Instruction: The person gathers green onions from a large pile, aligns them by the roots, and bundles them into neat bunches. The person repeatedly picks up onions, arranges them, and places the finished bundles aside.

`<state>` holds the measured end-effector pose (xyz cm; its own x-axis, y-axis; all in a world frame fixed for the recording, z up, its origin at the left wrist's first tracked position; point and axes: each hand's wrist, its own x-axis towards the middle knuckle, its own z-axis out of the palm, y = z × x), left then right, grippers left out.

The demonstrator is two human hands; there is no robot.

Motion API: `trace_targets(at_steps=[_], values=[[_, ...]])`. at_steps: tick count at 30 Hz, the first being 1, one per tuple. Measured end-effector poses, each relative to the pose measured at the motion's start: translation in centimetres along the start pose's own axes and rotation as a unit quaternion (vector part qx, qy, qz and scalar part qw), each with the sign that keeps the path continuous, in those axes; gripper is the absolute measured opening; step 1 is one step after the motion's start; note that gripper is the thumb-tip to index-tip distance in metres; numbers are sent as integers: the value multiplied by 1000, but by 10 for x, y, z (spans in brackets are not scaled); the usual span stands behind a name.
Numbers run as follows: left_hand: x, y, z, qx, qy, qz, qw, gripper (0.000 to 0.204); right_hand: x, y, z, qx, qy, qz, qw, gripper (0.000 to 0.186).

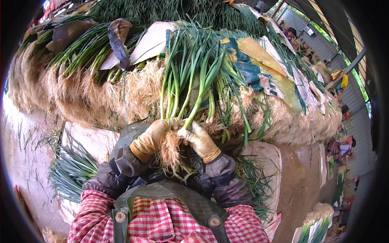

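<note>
Floor: pale and bright at far left, glare nearly washing out its surface.
Roof: dim, with daylight entering through gaps at upper right.
Gloved hands: well lit and fairly sharp, dark shadow beneath.
Green onions: clear in the middle.
Distant people: small, soft, lacking detail.
Wall: bent by fisheye distortion toward a black, rounded border.

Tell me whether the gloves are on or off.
On: yellowed gloves cover the left hand and right hand, both holding green onions near the root end.
</note>
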<state>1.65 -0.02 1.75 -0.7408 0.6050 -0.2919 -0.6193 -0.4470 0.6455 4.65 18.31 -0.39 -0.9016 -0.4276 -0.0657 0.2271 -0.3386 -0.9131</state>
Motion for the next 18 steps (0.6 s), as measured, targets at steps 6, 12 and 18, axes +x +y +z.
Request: trace_targets(at_steps=[6, 12, 18], values=[[4, -1, -2, 128, 1, -8, 992, 22, 1, 9, 30, -381, 114, -144, 906, 16], [5, -2, -12, 56, 83, -62, 993, 18, -33, -43, 35, -358, -133, 115, 917, 12], [-21, 16, -13, 86, -8, -15, 996, 28, 36, -65, -76, -613, 380, 180, 670, 24]])
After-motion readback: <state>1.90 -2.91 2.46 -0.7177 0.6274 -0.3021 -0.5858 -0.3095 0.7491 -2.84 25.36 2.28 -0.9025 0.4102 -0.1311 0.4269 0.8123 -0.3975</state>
